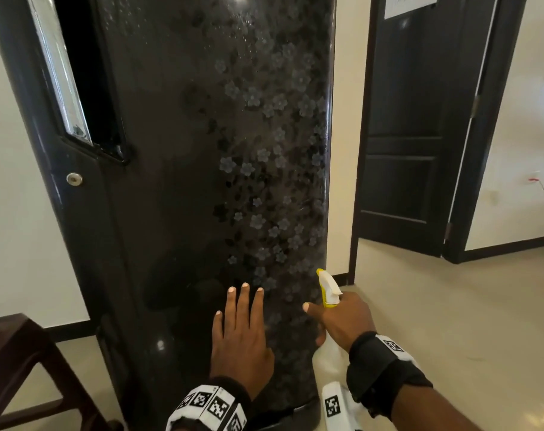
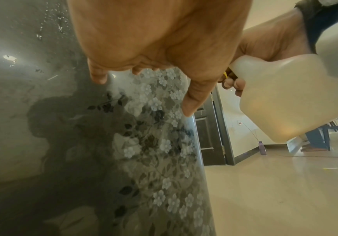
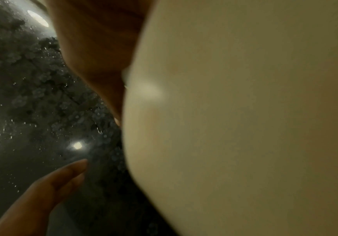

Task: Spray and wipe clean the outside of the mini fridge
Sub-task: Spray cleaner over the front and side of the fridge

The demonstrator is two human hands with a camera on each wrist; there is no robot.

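Note:
The black mini fridge (image 1: 177,169) with a grey flower print fills the head view; fine droplets speckle its door (image 2: 43,47) (image 3: 22,127). My left hand (image 1: 241,331) lies flat against the lower door with straight fingers and holds nothing. Just to its right, my right hand (image 1: 342,321) grips a translucent white spray bottle (image 1: 330,359) with a white and yellow trigger head (image 1: 328,287), nozzle toward the fridge's lower right edge. The bottle's body (image 2: 289,95) (image 3: 245,119) fills most of the right wrist view. No cloth shows.
A dark wooden stool (image 1: 25,368) stands at the lower left beside the fridge. A dark door (image 1: 410,126) hangs open to the right, with beige floor (image 1: 451,321) beyond. A recessed handle (image 1: 74,76) and a keyhole (image 1: 74,179) sit on the fridge's left side.

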